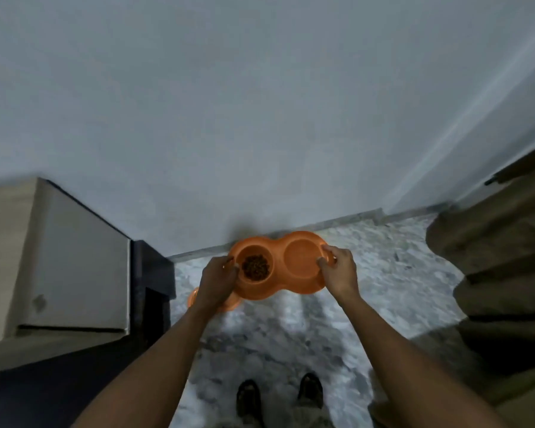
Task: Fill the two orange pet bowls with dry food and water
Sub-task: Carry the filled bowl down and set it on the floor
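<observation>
Orange double bowl [278, 274]: stiff, light plastic, probably slick; kibble [255, 267] loose | left hand [218, 279], right hand [338, 270]: my fingers pinch opposite end rims | carry level.

Corner of a home interior. A plain painted wall [260, 118] meets a mottled grey stone floor [275, 335] along a low skirting [352, 216]. A pale wood-grain cabinet [74, 257] stands at the left, and heavy brown fabric [491, 257], curtain or bedding, hangs in folds at the right. An orange double pet bowl [278, 285] with dry food [255, 266] in one side points to a household.
</observation>
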